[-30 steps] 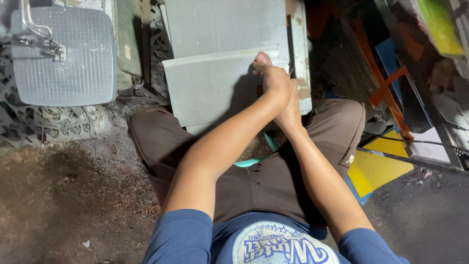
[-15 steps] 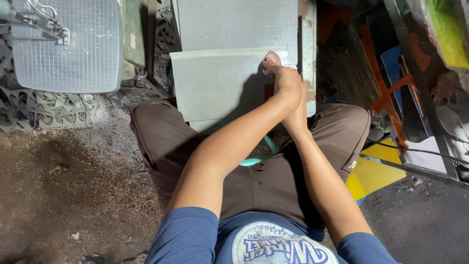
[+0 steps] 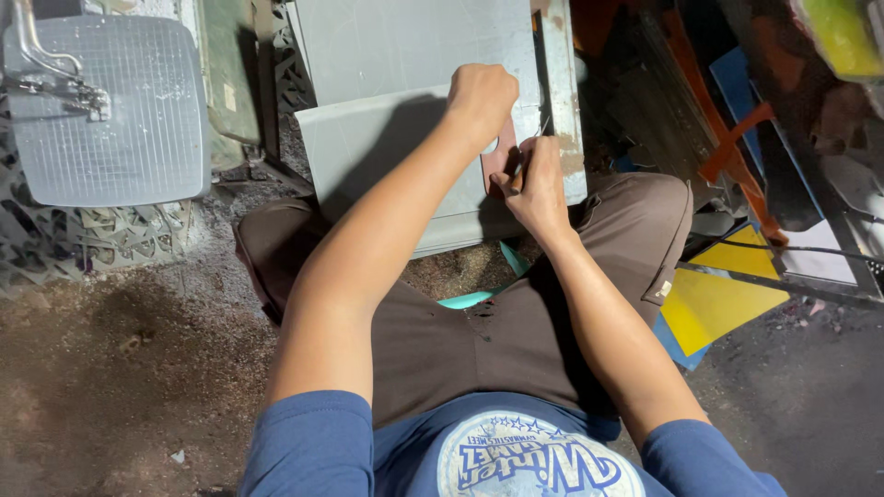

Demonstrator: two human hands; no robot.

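Observation:
I sit on the ground with a grey sheet panel (image 3: 387, 147) lying in front of my knees. My left hand (image 3: 481, 97) is closed in a fist and presses a small reddish-brown flat template (image 3: 502, 161) against the panel near its right edge. My right hand (image 3: 534, 189) pinches a thin pen-like marking tool (image 3: 532, 152) with its tip at the template's edge. The two hands are close together, almost touching.
A translucent ribbed plastic cover (image 3: 106, 110) with a metal bracket lies at the upper left. Cut patterned sheet scraps (image 3: 83, 244) lie below it. Yellow panels (image 3: 714, 299), blue and orange pieces and dark frames crowd the right. The dusty floor (image 3: 110, 387) spreads at the left.
The view has closed in on the hands. My left hand now sits on the template over the panel, and my right hand has come apart from it, holding the tool at the template's edge.

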